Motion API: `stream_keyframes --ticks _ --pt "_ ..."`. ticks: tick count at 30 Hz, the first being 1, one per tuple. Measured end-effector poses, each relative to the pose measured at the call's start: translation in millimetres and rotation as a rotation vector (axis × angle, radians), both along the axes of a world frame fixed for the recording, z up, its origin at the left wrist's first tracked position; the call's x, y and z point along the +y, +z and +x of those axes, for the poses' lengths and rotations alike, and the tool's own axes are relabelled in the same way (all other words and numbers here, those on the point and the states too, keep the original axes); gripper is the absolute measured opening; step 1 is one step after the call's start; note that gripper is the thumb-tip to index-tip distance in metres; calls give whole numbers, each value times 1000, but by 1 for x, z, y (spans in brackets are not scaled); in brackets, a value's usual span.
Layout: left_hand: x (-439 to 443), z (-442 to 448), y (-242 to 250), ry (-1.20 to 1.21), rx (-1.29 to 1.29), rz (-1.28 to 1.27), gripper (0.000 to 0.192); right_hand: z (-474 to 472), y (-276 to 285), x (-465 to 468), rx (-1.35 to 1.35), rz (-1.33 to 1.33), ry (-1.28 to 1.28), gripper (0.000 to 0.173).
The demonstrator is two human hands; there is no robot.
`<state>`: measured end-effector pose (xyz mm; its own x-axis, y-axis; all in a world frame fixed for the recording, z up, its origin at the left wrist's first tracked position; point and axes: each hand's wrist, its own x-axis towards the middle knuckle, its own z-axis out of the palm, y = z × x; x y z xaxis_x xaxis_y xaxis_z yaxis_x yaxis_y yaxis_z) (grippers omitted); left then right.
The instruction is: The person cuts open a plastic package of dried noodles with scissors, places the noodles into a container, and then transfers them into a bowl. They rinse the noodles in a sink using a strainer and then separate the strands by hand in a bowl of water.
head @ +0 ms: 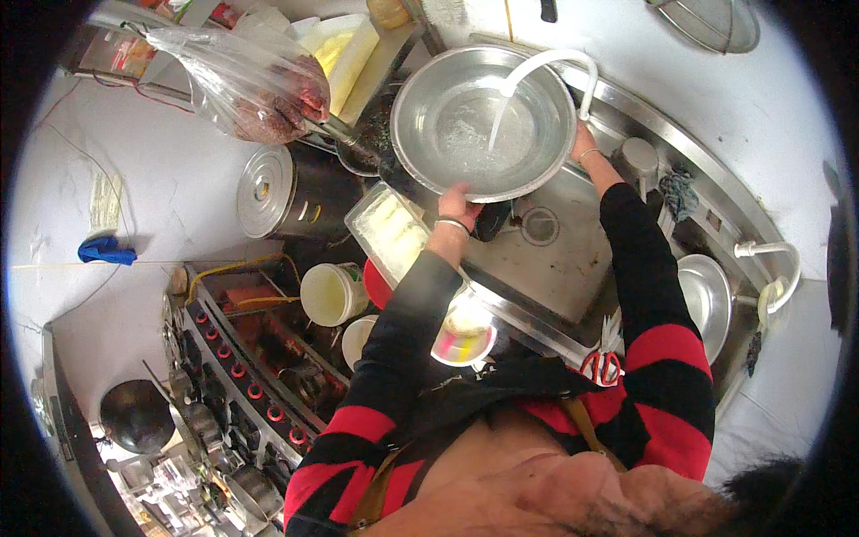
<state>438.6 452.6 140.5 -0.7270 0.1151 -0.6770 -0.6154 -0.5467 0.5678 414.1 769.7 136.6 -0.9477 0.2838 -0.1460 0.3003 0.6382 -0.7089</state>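
A large round metal basin (443,101) is held over the stainless steel sink (564,268). Water runs into it from a white curved faucet (547,59). My left hand (459,205) grips the basin's near rim, fingers on the metal edge. On the right side of the rim, my right hand (584,144) holds on beside the base of the faucet, its fingers partly hidden by the basin. A little water covers the basin's bottom. Below the basin, a drain (540,225) shows in the sink floor.
Red-handled scissors (602,366) lie on the sink's front edge. A second metal basin (703,309) sits under another faucet (772,250) at right. Left stand a clear container (389,231), a white bucket (327,295) and a lidded pot (265,191). A plastic bag of meat (268,94) hangs above.
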Motion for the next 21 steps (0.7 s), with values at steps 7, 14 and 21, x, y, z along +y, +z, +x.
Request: stream_keyframes --ticks 7,14,21 --pt "7 -4 -2 10 -12 7 21 -8 -30 16 345 -563 -114 65" --pt "24 -11 0 -4 18 2 28 -14 -29 56 359 138 194 58" --pt "8 -3 1 22 -18 -43 32 16 19 -3 255 -1113 -151 64"
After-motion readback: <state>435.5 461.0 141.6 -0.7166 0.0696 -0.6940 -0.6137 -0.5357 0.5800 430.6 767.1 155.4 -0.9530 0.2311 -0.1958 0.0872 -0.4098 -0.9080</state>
